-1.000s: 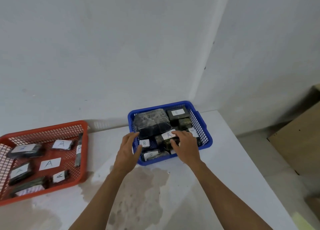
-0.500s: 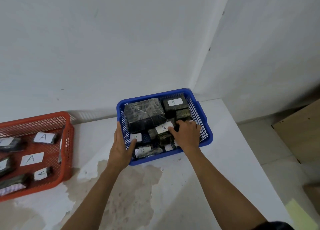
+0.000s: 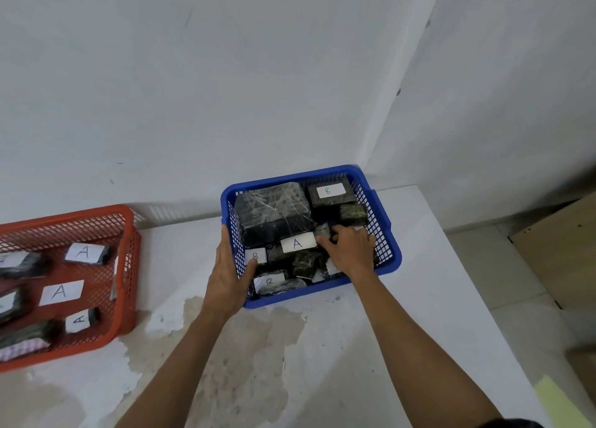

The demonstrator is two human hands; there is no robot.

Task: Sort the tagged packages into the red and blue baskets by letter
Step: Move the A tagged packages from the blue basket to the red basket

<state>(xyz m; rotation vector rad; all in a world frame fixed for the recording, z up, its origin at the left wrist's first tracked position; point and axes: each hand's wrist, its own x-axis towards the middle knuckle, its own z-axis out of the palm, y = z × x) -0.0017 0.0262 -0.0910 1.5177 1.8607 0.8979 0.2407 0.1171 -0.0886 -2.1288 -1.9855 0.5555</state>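
A blue basket point(image 3: 382, 221) sits in the table's far corner, full of dark wrapped packages, most tagged B. Among them lies a package with a white A tag point(image 3: 297, 243). My left hand point(image 3: 227, 274) grips the basket's left wall, thumb inside. Down inside the basket, my right hand point(image 3: 350, 250) has its fingers curled on small packages just right of the A tag. Whether it holds one is hidden. A red basket point(image 3: 127, 266) at the left holds several packages tagged A.
The white table point(image 3: 419, 314) has worn, stained patches near me. Walls meet behind the blue basket. A cardboard box point(image 3: 561, 243) stands on the floor at the right, beyond the table's edge. A pale yellow sheet point(image 3: 561, 402) shows at the lower right.
My view has shifted right, so both baskets sit further left. My left hand has taken hold of the blue basket's left wall. My right hand has reached deeper among the packages.
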